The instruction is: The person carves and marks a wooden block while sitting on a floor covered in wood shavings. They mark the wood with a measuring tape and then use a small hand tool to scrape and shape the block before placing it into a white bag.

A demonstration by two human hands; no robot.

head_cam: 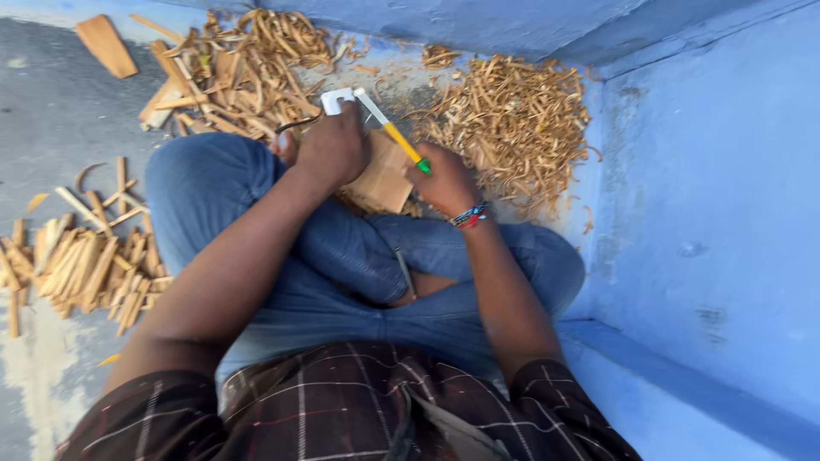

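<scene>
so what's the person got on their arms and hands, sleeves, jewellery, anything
Both forearms are bare, with short sleeves of a dark plaid shirt with thin pale lines ending at the upper arms. The right wrist carries a stack of beaded bracelets in blue, red and white, just below the right hand. The left hand and wrist show no jewellery. No gloves on either hand.

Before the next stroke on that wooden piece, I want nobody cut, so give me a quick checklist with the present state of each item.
1. Left hand wrapped around the white handle end of the tool: ok.
2. Right hand closed at the tool's yellow and green end: ok.
3. Wooden piece braced on the knees between both hands: ok.
4. Fingers kept off the cutting edge: cannot tell, the edge is hidden.
5. Shavings piled ahead on the floor, off the wooden piece: ok.
6. Cut sticks lie to the left, apart from the hands: ok.
</scene>
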